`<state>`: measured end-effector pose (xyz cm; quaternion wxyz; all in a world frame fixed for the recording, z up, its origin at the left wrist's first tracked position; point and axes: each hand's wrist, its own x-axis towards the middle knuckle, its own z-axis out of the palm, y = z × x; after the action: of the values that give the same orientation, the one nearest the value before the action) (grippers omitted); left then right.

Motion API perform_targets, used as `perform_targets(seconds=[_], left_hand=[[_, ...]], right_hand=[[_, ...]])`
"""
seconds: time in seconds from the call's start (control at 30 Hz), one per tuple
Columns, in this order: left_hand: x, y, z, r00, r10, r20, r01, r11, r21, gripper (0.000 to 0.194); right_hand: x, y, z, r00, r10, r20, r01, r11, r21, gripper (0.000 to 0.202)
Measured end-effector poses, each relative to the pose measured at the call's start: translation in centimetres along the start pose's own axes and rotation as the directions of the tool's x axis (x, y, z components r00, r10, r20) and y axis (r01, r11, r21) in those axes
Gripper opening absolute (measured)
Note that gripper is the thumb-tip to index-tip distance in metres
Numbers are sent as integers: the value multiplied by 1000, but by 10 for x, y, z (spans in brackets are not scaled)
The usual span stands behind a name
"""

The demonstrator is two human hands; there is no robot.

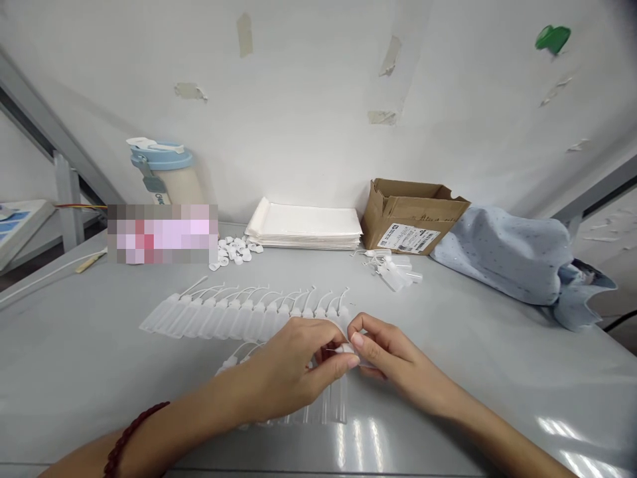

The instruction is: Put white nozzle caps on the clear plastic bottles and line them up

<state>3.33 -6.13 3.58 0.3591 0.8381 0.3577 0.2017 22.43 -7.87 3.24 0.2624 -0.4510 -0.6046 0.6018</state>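
Observation:
My left hand (303, 362) and my right hand (385, 348) meet at the middle of the grey table, fingertips almost touching. Between them is a small white-capped clear tube (344, 348); the left fingers pinch its cap end and the right fingers hold its clear body, partly hidden. Behind my hands, a row of translucent flat tubes (219, 318) with white caps and thin strings lies side by side. More clear tubes (338, 398) lie in a second row, partly covered by my left hand and forearm.
Small white pieces (233, 251) lie in a pile beside a stack of white envelopes (311, 226). An open cardboard box (413, 216) stands at the wall with loose tubes (395, 271) before it. A blue cloth (502, 252) is right, a blue-lidded bottle (166, 169) left.

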Motion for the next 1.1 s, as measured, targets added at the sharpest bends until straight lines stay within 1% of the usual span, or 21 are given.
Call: perform_targets(seconds=[0.1,0.2,0.27,0.33,0.4,0.43,0.53,0.63,0.67,0.73,0.77,0.8,0.83,0.87,0.93,1.0,1.1], left_hand=[[1,3,-4,997,-57,-44,54,996,-70,28],[2,4,-8,985,-153,-83,135,973,-185,35],[3,3,-9,979,-200,-49,180,947,-264,38],[4,2,-10,975,-223,12,215,920,-327,39],[4,1,-10,974,-223,43,224,907,-358,36],[3,1,-10,977,-212,36,210,911,-356,34],[2,0,-9,991,-128,-37,114,957,-267,26],[1,-5,-6,992,33,-123,-46,993,-106,19],[1,-8,-4,982,105,-155,-115,992,-58,17],[1,-12,-2,945,245,-216,-247,969,19,15],[1,-13,-1,928,289,-236,-288,957,38,15],[2,-14,0,920,305,-247,-304,952,42,15],[2,-14,0,922,295,-252,-297,954,31,14],[2,-13,-1,933,262,-247,-270,963,4,12],[3,-8,-3,966,158,-203,-181,978,-100,10],[2,-3,-6,989,48,-139,-78,972,-223,13],[2,2,-10,993,-99,-62,71,933,-352,22]], right_hand=[[0,3,-3,996,-81,-46,78,995,-64,33],[-2,4,-5,978,-173,-120,146,968,-203,28],[-3,4,-5,958,-253,-134,204,932,-299,23],[-4,5,-3,940,-319,-122,256,894,-368,21],[-5,5,-2,927,-357,-117,283,868,-407,20],[-5,6,-2,922,-367,-120,289,862,-417,19],[-4,6,-1,918,-374,-132,291,860,-418,19],[-2,4,-1,945,-302,-123,245,906,-344,25],[-2,3,-2,960,-255,-112,212,930,-300,29],[-1,2,-3,985,-149,-82,130,972,-197,35],[0,2,-3,992,-103,-69,92,985,-144,37],[0,2,-4,996,-66,-58,61,994,-94,39],[0,2,-4,998,-42,-48,40,998,-50,40],[1,2,-4,999,-31,-43,30,999,-19,41],[0,2,-3,998,-43,-47,42,999,-10,40],[-1,2,-2,993,-102,-61,98,993,-62,37],[-3,1,1,969,-227,-102,204,959,-198,31]])
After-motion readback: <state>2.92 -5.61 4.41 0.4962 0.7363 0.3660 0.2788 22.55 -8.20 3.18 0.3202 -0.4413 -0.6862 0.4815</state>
